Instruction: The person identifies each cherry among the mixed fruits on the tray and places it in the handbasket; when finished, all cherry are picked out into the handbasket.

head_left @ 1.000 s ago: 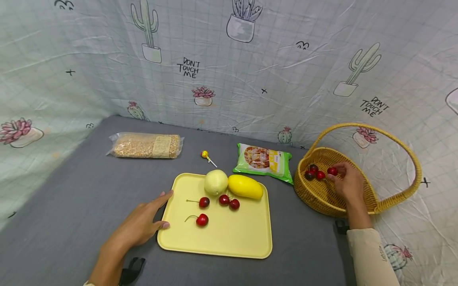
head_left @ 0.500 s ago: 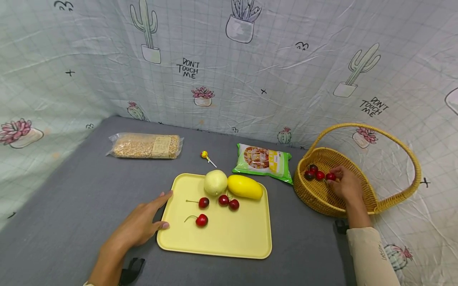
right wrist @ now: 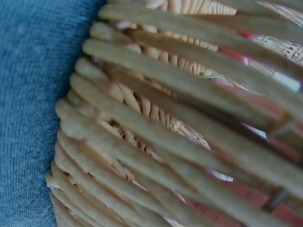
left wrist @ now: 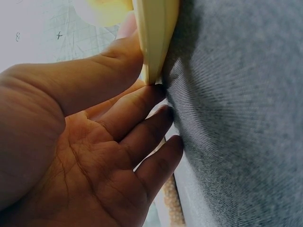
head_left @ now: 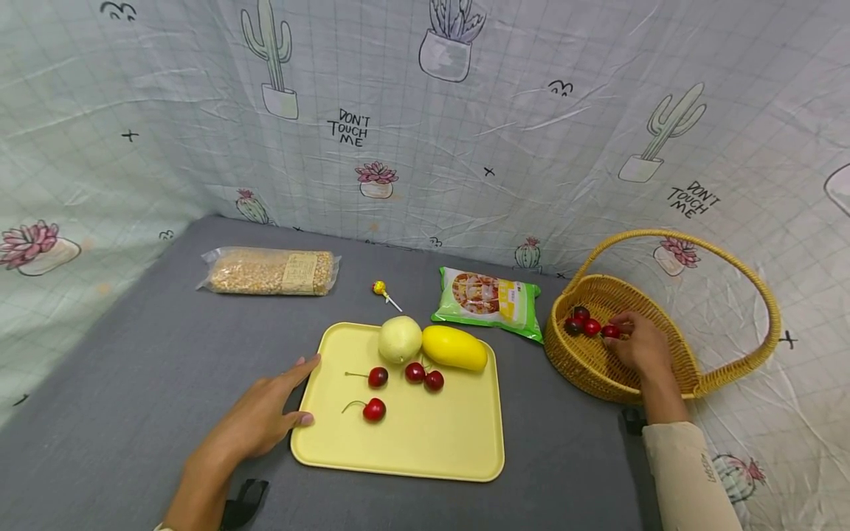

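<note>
My left hand (head_left: 262, 413) lies at the left edge of a yellow tray (head_left: 432, 450), fingers and thumb spread along it; in the left wrist view the thumb overlaps the rim (left wrist: 154, 56). Inside a wicker basket (head_left: 578, 365), my right hand (head_left: 643, 345) pinches a dark red cherry (head_left: 610, 332) low over the bottom. Several other cherries (head_left: 592, 327) lie close beside it. On the tray are a pale green round fruit (head_left: 400, 339), a yellow oblong fruit (head_left: 454, 348) and several cherries (head_left: 375, 410), some with stems. Basket weave hides the right hand's fingers in the right wrist view.
Behind the tray lie a bag of corn kernels (head_left: 265, 271), a lollipop (head_left: 380, 288) and a green snack packet (head_left: 488, 299). The basket's tall handle (head_left: 744, 269) arches over its right side. A cactus-print curtain (head_left: 412, 147) hangs at the back of the grey table (head_left: 133, 354).
The right hand has lowered the cherry in the basket, shifting it slightly left toward the other cherries. My left hand stays at the tray's edge.
</note>
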A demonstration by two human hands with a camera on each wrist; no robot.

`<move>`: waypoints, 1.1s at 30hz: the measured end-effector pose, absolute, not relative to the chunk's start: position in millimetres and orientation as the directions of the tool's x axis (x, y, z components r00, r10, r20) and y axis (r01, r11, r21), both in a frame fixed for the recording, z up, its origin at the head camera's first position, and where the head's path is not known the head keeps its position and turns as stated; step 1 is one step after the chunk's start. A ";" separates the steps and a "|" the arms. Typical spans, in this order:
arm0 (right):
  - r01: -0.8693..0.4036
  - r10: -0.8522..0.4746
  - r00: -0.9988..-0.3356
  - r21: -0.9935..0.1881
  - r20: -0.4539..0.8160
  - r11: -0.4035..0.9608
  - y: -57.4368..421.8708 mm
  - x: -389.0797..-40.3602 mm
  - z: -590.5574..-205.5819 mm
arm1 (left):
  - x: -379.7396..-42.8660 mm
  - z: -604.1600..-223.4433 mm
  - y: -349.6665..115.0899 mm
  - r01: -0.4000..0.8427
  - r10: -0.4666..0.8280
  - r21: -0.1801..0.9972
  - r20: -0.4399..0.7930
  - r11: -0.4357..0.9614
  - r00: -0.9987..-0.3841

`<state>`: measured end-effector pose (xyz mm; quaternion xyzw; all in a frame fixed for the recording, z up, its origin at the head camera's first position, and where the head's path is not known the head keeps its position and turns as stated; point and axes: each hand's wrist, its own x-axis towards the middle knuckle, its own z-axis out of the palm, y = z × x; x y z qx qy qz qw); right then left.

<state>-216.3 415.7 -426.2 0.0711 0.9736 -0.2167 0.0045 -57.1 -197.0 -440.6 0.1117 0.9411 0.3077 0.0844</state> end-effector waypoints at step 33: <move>-0.473 0.074 -0.646 -0.475 0.760 0.742 315.7 -181.1 -394.3 | -58.2 -442.0 -198.2 0.164 0.266 0.591 -0.089 0.790 -0.960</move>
